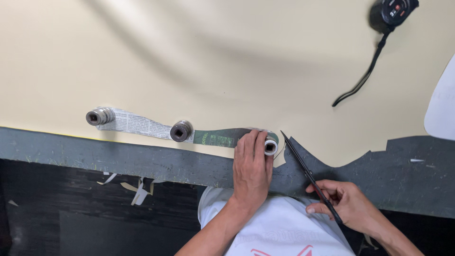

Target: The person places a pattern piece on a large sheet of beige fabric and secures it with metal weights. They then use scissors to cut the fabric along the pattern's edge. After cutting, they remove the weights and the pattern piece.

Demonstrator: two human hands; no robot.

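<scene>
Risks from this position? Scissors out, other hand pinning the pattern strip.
1. The scissors in the right hand point toward the left hand pressing the paper strip; a cut near there could nick the fingers.
2. Only two metal weights hold the strip on the cream fabric; it may shift.
3. The blade might snag the fabric edge.

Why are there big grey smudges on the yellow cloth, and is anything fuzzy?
Head view: soft, wide shadows fall across the cloth, so the light is diffuse, with no glare. The left hand, the scissors in the right hand and the weights look sharp; the dark floor below is dim and less distinct.
</scene>
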